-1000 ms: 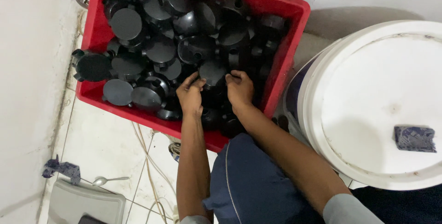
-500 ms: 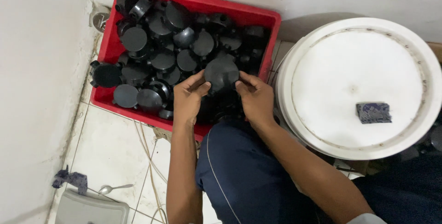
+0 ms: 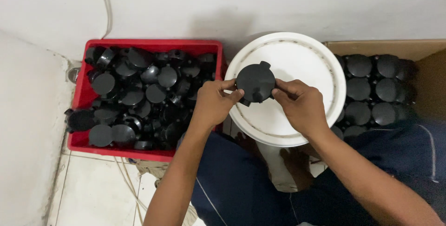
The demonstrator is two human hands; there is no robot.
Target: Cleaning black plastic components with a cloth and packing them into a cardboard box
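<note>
Each hand, left [image 3: 213,104] and right [image 3: 301,106], pinches the black round part's [image 3: 255,82] edge above the white lid [image 3: 302,61].

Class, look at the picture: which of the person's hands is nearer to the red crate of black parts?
Left. The left hand holds the round black part right beside the red crate, at its right edge; the right hand is farther off, over the white bucket lid.

Single head view, steep downward look, close over hands [image 3: 260,103], facing white wall [image 3: 232,3].
</note>
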